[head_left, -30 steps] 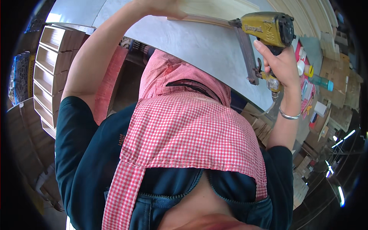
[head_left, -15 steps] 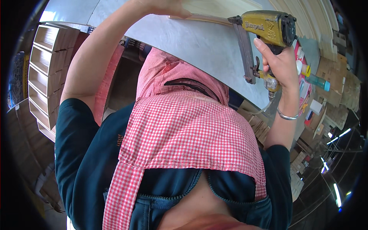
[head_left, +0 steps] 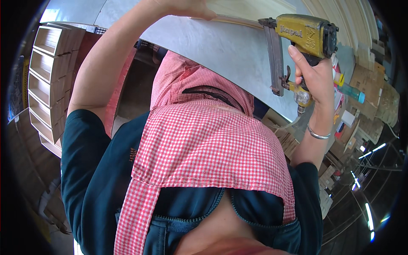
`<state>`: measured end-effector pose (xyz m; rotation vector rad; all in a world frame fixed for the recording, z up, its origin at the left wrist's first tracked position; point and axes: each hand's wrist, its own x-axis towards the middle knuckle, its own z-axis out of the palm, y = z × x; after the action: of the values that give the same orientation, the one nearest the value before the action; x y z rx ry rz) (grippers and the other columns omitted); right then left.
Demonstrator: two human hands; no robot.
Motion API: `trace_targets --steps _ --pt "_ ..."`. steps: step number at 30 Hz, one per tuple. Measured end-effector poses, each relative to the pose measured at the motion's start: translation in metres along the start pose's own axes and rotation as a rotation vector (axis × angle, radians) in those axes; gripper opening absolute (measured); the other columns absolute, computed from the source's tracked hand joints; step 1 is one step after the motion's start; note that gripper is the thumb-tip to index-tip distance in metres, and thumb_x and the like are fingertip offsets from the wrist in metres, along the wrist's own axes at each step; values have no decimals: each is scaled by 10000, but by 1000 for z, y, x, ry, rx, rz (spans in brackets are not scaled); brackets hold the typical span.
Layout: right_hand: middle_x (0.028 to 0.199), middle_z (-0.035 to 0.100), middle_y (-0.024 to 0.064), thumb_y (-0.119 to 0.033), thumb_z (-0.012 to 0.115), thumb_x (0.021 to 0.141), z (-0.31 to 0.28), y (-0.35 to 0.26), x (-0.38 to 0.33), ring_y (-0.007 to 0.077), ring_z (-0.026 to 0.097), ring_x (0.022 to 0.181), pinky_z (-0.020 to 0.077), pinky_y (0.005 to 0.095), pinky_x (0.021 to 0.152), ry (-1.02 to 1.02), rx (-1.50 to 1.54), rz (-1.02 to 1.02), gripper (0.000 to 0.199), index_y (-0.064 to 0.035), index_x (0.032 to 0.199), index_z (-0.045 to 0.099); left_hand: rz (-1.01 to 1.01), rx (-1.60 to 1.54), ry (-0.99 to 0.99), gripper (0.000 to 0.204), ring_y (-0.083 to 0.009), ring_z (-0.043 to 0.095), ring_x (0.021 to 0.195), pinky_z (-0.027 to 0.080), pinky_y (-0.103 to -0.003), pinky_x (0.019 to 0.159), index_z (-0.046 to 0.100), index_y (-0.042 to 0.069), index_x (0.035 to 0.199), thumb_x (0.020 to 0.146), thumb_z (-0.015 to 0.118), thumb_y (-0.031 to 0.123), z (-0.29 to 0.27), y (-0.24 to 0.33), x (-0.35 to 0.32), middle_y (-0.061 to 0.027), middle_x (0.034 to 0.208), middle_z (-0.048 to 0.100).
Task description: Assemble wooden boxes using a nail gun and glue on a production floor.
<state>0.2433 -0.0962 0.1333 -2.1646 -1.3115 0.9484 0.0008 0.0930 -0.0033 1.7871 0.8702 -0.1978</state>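
My right hand (head_left: 315,76) is closed around the grip of a yellow and black air-powered nail gun (head_left: 304,36), thumb raised along its back. The gun's nose, at its left end, meets the right end of the near edge of a pale wooden panel (head_left: 250,6); whether they touch I cannot tell. A thin wooden strip (head_left: 238,20) runs along that edge. At the top of the view, my left hand (head_left: 187,7) holds the panel's left part, thumb against the near edge. Its other fingers are mostly cut off by the picture's border.
A grey worktop (head_left: 204,49) lies beneath the panel. Long pale boards (head_left: 340,25) are at the far right, with a teal bottle (head_left: 352,91) nearer. Small open wooden boxes (head_left: 41,87) are stacked at left. An air hose (head_left: 291,124) trails from the gun.
The nail gun and my right hand have shifted slightly right and down. My left hand and the panel's edge have moved a little to the right.
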Motion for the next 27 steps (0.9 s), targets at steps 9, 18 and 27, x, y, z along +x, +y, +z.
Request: trace_targets --steps 9,18,27 --pt "533 542 -1 -252 738 904 -1 3 -1 79 453 386 367 207 394 5 39 44 269 12 935 695 51 -147 18 824 -386 539 1171 443 -422 1049 514 -53 1269 599 799 333 12 -11 1 -228 1276 552" --pt "544 551 -10 -187 743 895 18 -27 -10 76 450 390 368 207 389 43 -3 20 204 7 919 686 -49 -61 302 1189 -407 362 1390 309 -498 1171 239 25 1520 594 890 387 15 -37 -28 -224 1547 297" --pt "600 617 6 -140 755 875 53 -60 4 78 475 399 361 211 383 -147 -55 -142 192 12 978 698 -37 -120 388 1184 -410 326 1442 269 -506 1198 228 36 1562 633 874 382 22 -48 -26 -222 1581 299"
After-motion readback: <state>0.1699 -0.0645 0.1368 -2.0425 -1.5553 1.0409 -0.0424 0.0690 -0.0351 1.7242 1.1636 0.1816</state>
